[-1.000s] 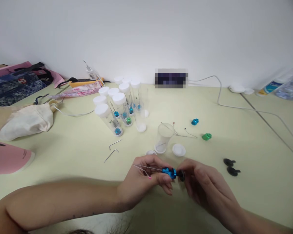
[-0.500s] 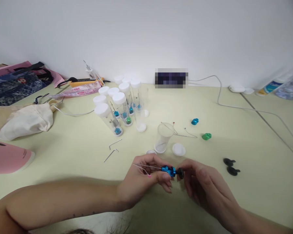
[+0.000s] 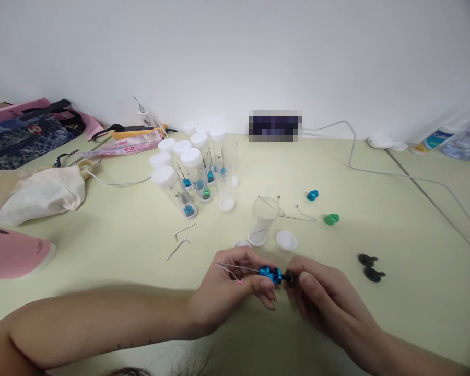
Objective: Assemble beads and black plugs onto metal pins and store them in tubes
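shiny blue part, bottom middle | black knob next to it | worktop plain pale yellow-green | tube caps white | little blue bit and green bit, right of middle | flat pieces black | paper bag pink, lower left | cloth bag dark blue with pale speckled pattern, upper left

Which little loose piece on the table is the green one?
The small green piece, just right of the thin bent wire and nearer you. The other loose coloured one, the small blue piece, lies beyond it.
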The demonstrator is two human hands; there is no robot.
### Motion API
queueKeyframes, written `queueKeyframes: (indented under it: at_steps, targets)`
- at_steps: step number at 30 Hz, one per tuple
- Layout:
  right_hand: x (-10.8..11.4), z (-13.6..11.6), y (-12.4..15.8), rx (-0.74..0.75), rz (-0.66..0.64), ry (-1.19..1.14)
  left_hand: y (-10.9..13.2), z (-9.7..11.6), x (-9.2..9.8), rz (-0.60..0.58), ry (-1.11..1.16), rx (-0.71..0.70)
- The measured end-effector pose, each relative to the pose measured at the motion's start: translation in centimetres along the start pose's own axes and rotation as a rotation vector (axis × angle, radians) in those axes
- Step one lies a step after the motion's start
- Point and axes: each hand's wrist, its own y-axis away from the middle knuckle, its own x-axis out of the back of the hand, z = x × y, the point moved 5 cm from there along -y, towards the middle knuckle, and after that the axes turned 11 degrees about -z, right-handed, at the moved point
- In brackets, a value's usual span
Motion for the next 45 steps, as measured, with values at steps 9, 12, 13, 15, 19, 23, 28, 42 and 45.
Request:
queueKeyframes:
  at_steps: [9,12,13,15,19,23,28,42,45]
  targets:
    - [0.05,0.32,-0.14,-0.018,0.014,-0.039,0.03,0.03,0.21,0.012,0.001,-0.017]
    - [-0.02,0.11,-0.14,0.019,-0.019,0.016,0.12,-0.11,-0.02,-0.035,-0.002,0.007]
    - [-0.04,0.06,-0.13,0.031,-0.022,0.029,0.13,-0.13,-0.05,-0.044,-0.004,0.008]
    - [0.0,0.12,-0.1,0.031,-0.005,0.024,0.1,-0.12,0.06,-0.032,-0.007,-0.001]
    - [0.16,0.36,0.02,-0.011,0.05,-0.046,0.02,-0.07,0.26,0.0,-0.012,-0.011]
    - [0.01,0.0,0.05,0.017,-0.002,0.023,0.08,-0.08,-0.13,-0.055,-0.004,0.01]
    - [0.16,0.36,-0.01,0.001,0.035,-0.015,-0.01,-0.08,0.07,-0.026,-0.003,-0.002]
    - [0.04,0.45,0.01,0.023,0.008,-0.017,-0.08,-0.21,-0.05,-0.08,0.007,0.001]
    - [-0.17,0.33,-0.07,0.031,-0.043,0.021,0.02,-0.2,-0.18,-0.1,0.013,0.007]
